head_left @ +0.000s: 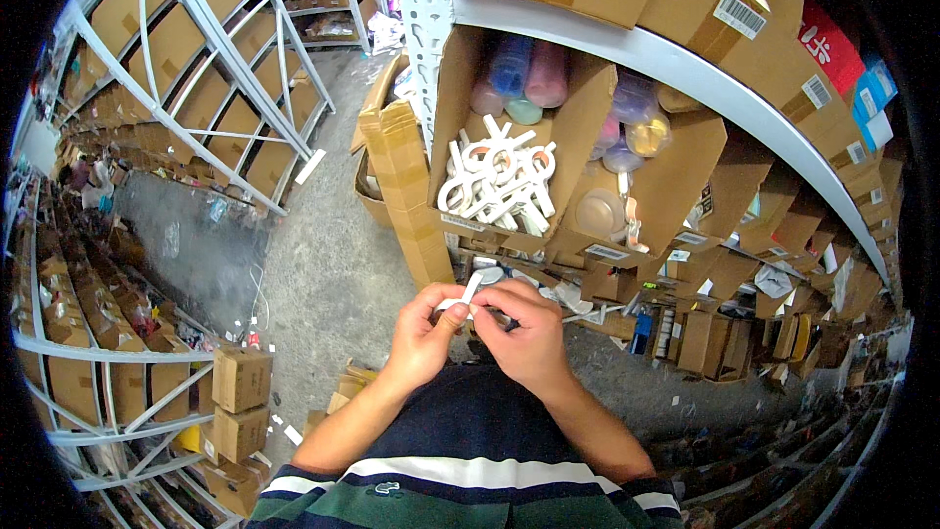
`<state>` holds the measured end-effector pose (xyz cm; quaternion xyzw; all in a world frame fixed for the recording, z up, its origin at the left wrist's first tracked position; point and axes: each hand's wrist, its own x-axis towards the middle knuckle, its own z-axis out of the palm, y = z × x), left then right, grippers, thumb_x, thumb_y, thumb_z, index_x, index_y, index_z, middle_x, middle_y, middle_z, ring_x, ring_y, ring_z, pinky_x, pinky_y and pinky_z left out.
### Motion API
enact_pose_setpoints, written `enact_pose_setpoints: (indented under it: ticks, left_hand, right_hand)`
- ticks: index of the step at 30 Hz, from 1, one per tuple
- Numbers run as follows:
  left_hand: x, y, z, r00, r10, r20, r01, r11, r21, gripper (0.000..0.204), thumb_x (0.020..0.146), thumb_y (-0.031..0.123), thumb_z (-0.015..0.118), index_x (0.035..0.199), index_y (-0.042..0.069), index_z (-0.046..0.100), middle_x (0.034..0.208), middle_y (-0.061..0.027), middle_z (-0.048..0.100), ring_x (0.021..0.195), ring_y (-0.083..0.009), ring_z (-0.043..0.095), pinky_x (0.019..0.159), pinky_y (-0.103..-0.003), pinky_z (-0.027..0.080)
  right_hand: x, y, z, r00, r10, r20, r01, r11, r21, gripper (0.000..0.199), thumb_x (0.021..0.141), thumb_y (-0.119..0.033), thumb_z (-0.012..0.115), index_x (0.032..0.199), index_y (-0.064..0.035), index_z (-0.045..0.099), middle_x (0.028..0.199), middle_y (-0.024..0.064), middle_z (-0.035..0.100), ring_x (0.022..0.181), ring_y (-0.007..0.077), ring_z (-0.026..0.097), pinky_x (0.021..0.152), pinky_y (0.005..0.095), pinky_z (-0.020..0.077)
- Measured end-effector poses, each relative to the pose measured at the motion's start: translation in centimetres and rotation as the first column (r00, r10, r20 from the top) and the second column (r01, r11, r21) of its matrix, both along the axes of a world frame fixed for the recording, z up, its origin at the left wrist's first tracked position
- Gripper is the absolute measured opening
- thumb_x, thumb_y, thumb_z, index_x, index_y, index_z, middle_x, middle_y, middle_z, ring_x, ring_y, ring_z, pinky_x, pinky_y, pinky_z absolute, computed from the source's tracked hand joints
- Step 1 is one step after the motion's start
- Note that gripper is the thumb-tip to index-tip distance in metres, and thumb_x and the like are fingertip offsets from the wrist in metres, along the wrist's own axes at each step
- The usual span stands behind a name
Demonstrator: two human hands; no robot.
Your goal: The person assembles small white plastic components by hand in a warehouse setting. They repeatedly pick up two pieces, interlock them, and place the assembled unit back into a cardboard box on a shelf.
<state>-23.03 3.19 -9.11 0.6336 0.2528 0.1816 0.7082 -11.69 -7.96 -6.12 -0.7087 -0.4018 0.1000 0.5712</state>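
Between my two hands, in front of my chest, is a small white plastic strip (pixel 472 288). My left hand (pixel 419 338) pinches it with thumb and fingers. My right hand (pixel 524 333) is closed on its other side, the fingertips meeting those of the left. Part of the strip is covered by the fingers, so its full shape is hidden. Just beyond the hands, an open cardboard box (pixel 585 127) on the shelf holds a heap of white plastic pieces with round loops (pixel 499 176). Rolled blue, pink and green items (pixel 526 73) lie behind that heap.
A tall cardboard piece (pixel 403 181) stands beside the white shelf post (pixel 423 49). To the right, another open box (pixel 676 191) holds plastic-wrapped items, with more boxes along the curving shelf. Racks of cartons (pixel 201 88) line the left aisle, and stacked cartons (pixel 241 379) stand lower left.
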Motion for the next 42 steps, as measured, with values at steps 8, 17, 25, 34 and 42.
enact_pose_setpoints:
  ticks: [8,17,25,34,42]
  left_hand:
    - [0.1,-0.1,-0.8,0.998,0.052,0.047,-0.054,0.998,0.026,0.018,0.098,0.015,0.063,0.108,0.001,0.067,0.093,-0.0012,0.061,0.080,-0.0080,0.056,0.070,-0.024,0.047]
    - [0.6,0.2,-0.7,0.996,0.058,0.069,-0.061,0.997,0.040,0.017,0.097,0.012,0.064,0.108,0.000,0.067,0.095,-0.0021,0.061,0.083,-0.0105,0.058,0.072,-0.025,0.048]
    - [0.9,0.9,-1.0,0.987,0.096,0.130,-0.102,0.994,0.038,0.018,0.097,0.012,0.064,0.110,-0.001,0.068,0.101,-0.0035,0.063,0.086,-0.0103,0.060,0.074,-0.025,0.049]
    - [0.5,1.8,-1.2,0.980,0.101,0.169,-0.060,0.971,-0.232,0.023,0.097,0.018,0.066,0.111,0.000,0.067,0.093,-0.0023,0.067,0.078,-0.0088,0.060,0.068,-0.024,0.050]
    - [0.6,2.6,-0.8,0.970,0.096,0.225,0.016,0.894,-0.447,0.023,0.096,0.016,0.065,0.111,0.000,0.067,0.093,-0.0042,0.070,0.074,-0.0098,0.062,0.064,-0.026,0.050]
  right_hand:
    - [0.0,0.9,0.0,0.993,-0.014,0.115,0.011,1.000,0.028,0.012,0.077,0.001,0.071,0.090,0.0001,0.070,0.083,0.0108,0.067,0.073,0.0235,0.065,0.066,0.0324,0.0509]
    - [0.3,1.3,-0.5,0.999,-0.043,-0.009,0.043,0.998,0.042,0.010,0.076,0.000,0.073,0.086,-0.0004,0.070,0.080,0.0103,0.066,0.070,0.0230,0.064,0.065,0.0321,0.0508]
    - [1.2,1.8,0.0,0.941,0.078,0.329,-0.083,0.997,0.002,0.021,0.073,0.002,0.070,0.093,0.0007,0.068,0.088,0.0109,0.061,0.082,0.0289,0.058,0.072,0.0366,0.0492]
    - [1.8,2.3,1.2,0.865,0.199,0.461,-0.214,0.977,-0.020,0.018,0.074,-0.004,0.068,0.090,0.0003,0.063,0.087,0.0110,0.055,0.085,0.0295,0.054,0.075,0.0403,0.0478]
    - [1.7,2.3,2.3,0.810,0.228,0.540,-0.217,0.972,-0.085,0.015,0.073,-0.007,0.068,0.084,-0.0009,0.060,0.083,0.0104,0.051,0.081,0.0281,0.052,0.073,0.0391,0.0476]
